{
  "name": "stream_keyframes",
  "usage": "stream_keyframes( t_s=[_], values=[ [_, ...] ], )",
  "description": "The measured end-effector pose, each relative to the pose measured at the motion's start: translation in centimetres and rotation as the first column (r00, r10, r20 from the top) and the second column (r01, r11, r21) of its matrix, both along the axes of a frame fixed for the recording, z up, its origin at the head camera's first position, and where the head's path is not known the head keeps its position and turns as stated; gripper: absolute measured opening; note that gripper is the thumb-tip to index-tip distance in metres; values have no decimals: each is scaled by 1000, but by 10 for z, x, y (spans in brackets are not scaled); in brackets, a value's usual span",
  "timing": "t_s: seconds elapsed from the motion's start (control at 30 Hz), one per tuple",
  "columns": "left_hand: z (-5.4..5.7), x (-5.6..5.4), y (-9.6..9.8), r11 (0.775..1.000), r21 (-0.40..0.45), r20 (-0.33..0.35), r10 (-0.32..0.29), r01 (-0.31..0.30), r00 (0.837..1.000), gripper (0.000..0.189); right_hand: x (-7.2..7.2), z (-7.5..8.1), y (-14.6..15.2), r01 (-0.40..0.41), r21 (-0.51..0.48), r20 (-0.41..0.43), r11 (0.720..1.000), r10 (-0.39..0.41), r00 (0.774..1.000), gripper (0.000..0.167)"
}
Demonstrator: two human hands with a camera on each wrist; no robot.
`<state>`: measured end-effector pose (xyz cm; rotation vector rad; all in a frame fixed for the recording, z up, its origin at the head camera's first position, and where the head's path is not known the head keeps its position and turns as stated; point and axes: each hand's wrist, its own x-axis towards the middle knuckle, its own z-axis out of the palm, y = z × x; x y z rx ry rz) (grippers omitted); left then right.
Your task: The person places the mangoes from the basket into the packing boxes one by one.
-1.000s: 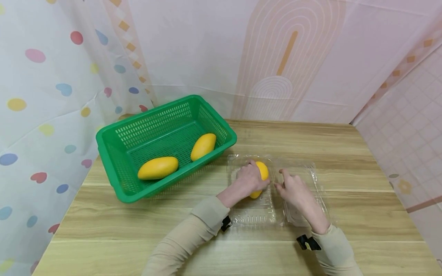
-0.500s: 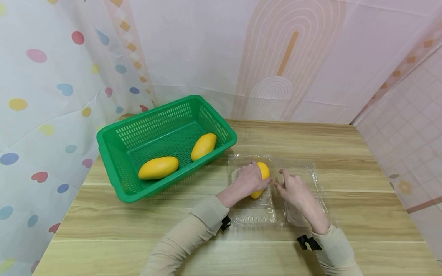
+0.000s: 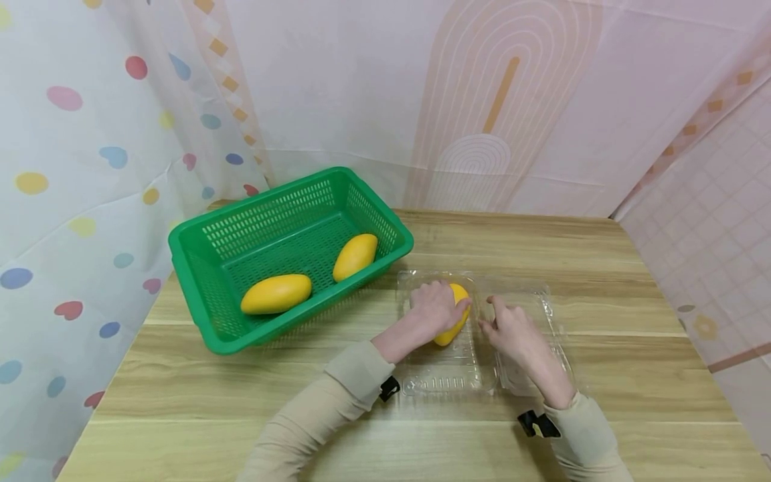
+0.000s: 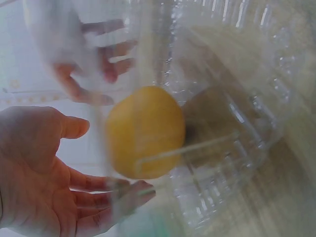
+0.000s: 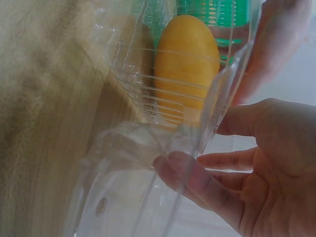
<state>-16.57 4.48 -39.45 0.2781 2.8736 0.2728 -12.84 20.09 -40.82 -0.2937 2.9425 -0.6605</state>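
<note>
A yellow mango point(image 3: 450, 333) lies in the left half of an opened clear plastic clamshell container point(image 3: 442, 383). My left hand point(image 3: 434, 308) is over the mango's left side in the head view. In the left wrist view, its thumb and fingers stand spread, a gap between them and the mango point(image 4: 145, 132). My right hand point(image 3: 515, 338) is at the hinge side of the lid half point(image 3: 530, 289), thumb and fingers apart. The right wrist view has its fingertips point(image 5: 170, 163) against the plastic near the hinge, below the mango point(image 5: 186, 61).
A green perforated basket point(image 3: 289, 328) stands on the wooden table point(image 3: 512, 442), left of the container. Inside it lie two more mangoes, one point(image 3: 277, 294) on the left and another point(image 3: 355, 257) on the right. Patterned cloth point(image 3: 361, 100) hangs behind the table.
My left hand has drawn slightly back to the left, its thumb shifting up over the mango. The mango stays in the container. My right hand keeps its place.
</note>
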Motion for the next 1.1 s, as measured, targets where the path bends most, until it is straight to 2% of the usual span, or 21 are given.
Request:
stream_keyframes(
  t_s=[0.27, 0.4, 0.5, 0.67, 0.83, 0.93, 1.1],
  values=[
    [17, 0, -9, 998, 28, -94, -48, 51, 994, 56, 0, 2, 0, -9, 1, 4, 1000, 9, 1000, 47],
    [29, 0, -18, 997, 20, -166, -70, 74, 984, 51, 0, 2, 0, -6, 12, -4, 1000, 6, 1000, 46],
    [40, -2, -26, 997, 16, -183, -70, 74, 981, 49, 0, 2, 0, -2, 8, 4, 1000, 2, 1000, 47],
    [56, -9, -44, 997, 57, -178, -39, 50, 983, 48, 1, 3, 0, 1, -10, 34, 1000, 0, 999, 48],
    [68, -24, -65, 997, 69, -209, -11, 25, 978, 43, 1, 4, -1, 11, -28, 69, 1000, -9, 998, 51],
    [73, -36, -79, 998, 65, -190, 9, 4, 982, 47, 1, 4, -1, 16, -29, 78, 999, -13, 997, 51],
    [72, -57, -102, 998, 52, -58, 33, -30, 998, 60, 2, 4, -1, 15, -41, 90, 999, -11, 996, 51]
  ],
)
